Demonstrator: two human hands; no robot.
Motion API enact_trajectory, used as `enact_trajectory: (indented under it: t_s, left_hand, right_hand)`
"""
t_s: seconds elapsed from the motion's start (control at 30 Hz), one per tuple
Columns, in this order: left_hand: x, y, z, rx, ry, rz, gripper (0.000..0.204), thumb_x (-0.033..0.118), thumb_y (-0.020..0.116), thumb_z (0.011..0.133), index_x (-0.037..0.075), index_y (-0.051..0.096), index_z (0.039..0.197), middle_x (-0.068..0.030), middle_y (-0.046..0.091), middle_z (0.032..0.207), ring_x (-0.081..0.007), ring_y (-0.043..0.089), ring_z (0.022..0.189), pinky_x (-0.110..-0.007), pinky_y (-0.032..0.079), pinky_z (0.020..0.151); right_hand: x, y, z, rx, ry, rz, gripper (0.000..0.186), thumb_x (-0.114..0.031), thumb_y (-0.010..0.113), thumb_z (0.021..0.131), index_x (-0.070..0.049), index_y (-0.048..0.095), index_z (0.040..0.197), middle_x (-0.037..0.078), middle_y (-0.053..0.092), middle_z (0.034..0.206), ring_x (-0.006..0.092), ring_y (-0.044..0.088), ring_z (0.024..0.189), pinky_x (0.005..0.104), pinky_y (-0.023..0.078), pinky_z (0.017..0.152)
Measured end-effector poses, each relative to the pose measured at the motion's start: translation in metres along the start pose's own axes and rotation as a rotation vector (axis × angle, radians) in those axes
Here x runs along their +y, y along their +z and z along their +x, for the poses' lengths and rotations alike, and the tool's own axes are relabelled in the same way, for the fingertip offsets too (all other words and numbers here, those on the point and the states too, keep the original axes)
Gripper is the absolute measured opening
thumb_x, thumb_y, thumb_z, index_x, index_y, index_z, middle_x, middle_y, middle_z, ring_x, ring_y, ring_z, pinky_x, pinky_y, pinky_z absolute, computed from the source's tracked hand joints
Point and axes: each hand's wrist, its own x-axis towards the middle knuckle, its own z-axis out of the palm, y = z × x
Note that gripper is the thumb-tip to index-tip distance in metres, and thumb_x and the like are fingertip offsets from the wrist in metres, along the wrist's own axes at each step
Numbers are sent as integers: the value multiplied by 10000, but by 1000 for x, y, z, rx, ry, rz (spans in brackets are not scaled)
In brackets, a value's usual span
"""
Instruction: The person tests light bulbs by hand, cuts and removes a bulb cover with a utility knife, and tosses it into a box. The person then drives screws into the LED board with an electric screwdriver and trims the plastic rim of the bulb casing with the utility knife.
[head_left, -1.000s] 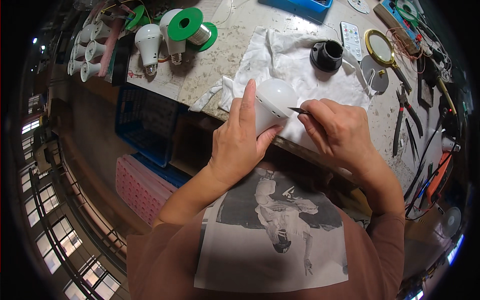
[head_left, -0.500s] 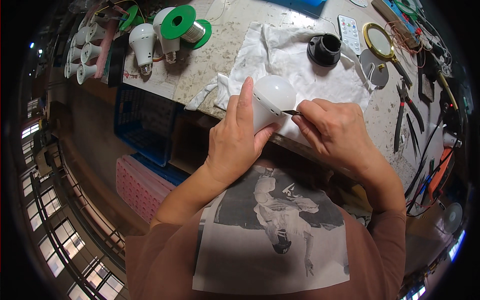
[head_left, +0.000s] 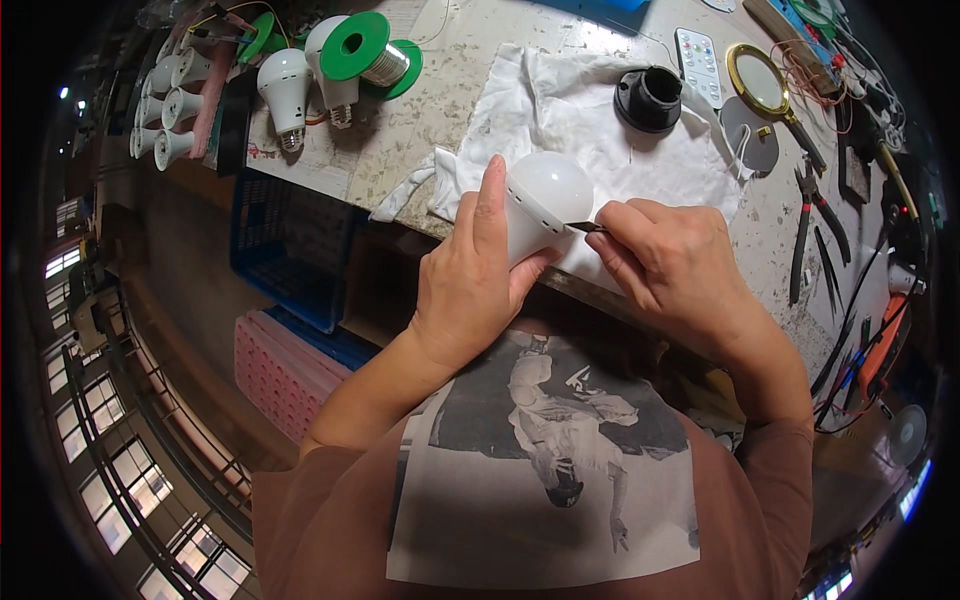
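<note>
My left hand [head_left: 465, 265] is closed round the body of a white LED bulb [head_left: 552, 188], index finger stretched up along its side. The bulb is tilted, its round dome up and toward the right, over the front edge of the table. Small dark slots run along the seam below the dome. A thin, dark, pointed tool [head_left: 582, 226] is pinched in my right hand [head_left: 670, 260], its tip at the seam on the bulb's right side. My fingers hide the rest of the tool, so its exact kind does not show.
A white cloth [head_left: 560, 110] lies beyond the bulb, bearing a black round holder [head_left: 648, 100]. Bulbs [head_left: 286, 90] and a green solder spool [head_left: 372, 55] stand left. Rightward are a remote [head_left: 698, 68], magnifier [head_left: 760, 80] and pliers [head_left: 803, 235]. Blue crate [head_left: 285, 260] below the table.
Hardly anything differs. The bulb and both hands keep almost the same place, with the tool's tip still at the seam.
</note>
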Motion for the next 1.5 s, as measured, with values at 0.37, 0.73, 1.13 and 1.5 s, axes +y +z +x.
enact_trajectory:
  t_s: [0.37, 0.73, 1.13, 1.5]
  left_hand:
    - [1, -1, 0, -18, -9, 3, 973, 247, 833, 787, -36, 265, 1525, -259, 576, 1264, -422, 655, 1052, -434, 583, 780]
    - [1, 0, 0, -6, 4, 1, 962, 240, 830, 787, -36, 272, 1520, -241, 588, 1197, -411, 660, 993, -432, 581, 750]
    - [-9, -1, 2, -87, 92, 50, 967, 221, 818, 818, -53, 214, 1522, -322, 526, 1338, -476, 620, 1113, -463, 575, 844]
    - [-10, -1, 4, -97, 85, 22, 965, 226, 810, 835, -88, 198, 1511, -336, 506, 1365, -477, 615, 1144, -449, 569, 881]
  right_hand:
    - [0, 0, -2, -1, -3, -10, 205, -269, 653, 947, -92, 616, 850, 77, 603, 664, 301, 628, 553, 406, 476, 499]
    - [0, -1, -2, -12, -8, -6, 190, -252, 662, 936, -89, 606, 856, 79, 602, 667, 300, 630, 561, 403, 478, 504]
    - [-9, -16, 10, -179, -37, -215, 94, -111, 630, 824, -51, 576, 872, 156, 655, 668, 349, 681, 586, 449, 533, 509]
    - [-11, -21, 23, -279, -4, -170, 132, -152, 637, 842, -25, 604, 856, 179, 668, 648, 367, 687, 593, 466, 541, 532]
